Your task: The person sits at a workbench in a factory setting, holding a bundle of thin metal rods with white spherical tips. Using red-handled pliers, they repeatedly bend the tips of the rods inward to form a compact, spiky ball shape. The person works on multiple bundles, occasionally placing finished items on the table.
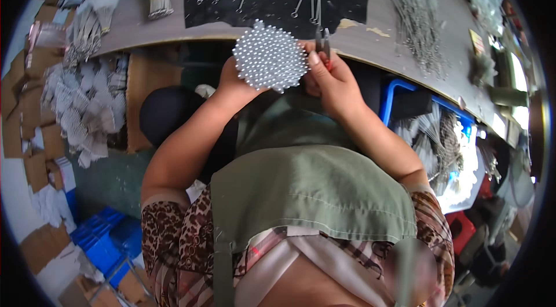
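1. The left hand (231, 78) grips a round bead cluster (270, 56) at the table (370, 46) edge.
2. The right hand (331, 84) is closed on pliers (323, 43) beside the cluster.

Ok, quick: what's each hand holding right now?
Left hand: closed on the round bead mesh piece.
Right hand: closed on small pliers.
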The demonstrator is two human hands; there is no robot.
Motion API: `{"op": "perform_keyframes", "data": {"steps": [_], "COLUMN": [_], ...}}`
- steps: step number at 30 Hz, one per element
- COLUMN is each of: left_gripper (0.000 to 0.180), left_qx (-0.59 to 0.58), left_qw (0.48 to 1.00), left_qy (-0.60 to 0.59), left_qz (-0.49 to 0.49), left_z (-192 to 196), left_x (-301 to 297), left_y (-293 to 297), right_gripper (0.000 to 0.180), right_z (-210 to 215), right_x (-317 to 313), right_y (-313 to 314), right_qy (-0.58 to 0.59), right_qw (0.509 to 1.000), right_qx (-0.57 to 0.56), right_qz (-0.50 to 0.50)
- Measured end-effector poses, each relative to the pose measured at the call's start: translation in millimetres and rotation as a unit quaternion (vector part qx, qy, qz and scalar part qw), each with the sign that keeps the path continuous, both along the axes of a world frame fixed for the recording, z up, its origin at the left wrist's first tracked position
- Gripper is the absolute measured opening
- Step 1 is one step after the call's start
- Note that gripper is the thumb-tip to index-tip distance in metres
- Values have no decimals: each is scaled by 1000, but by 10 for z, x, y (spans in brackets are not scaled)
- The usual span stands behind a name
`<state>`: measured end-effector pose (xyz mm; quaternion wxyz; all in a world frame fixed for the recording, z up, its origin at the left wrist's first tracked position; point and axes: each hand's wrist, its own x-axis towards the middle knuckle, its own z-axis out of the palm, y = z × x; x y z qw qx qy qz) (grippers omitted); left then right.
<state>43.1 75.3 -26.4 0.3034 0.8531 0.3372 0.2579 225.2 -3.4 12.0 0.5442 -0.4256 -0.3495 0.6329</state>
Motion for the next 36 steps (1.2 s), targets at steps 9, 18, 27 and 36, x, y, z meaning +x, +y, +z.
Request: {"op": "perform_keyframes", "data": {"steps": [9,18,27,36], "left_gripper": [31,30,35,34], "left_qx": [-97,-37,-224,-250], "left_qw": [993,997,971,958], "left_qy": [-48,34,-67,-140], "left_qz": [35,56,50,-2], "left_z": [-86,34,156,145], "left_x": [-24,4,-2,-53], "left_y": [-1,-47,-91,-135], "right_gripper": [34,32,40,46], "right_z": [6,4,103,493], "right_x": [36,70,240,523], "right_y": [-20,-47,-96,-246], "right_qy": [-44,-66,-122,-199], "right_qw": [998,997,991,956], "right_qx": [1,7,-13,-61], "right_qz": [35,36,46,205]}}
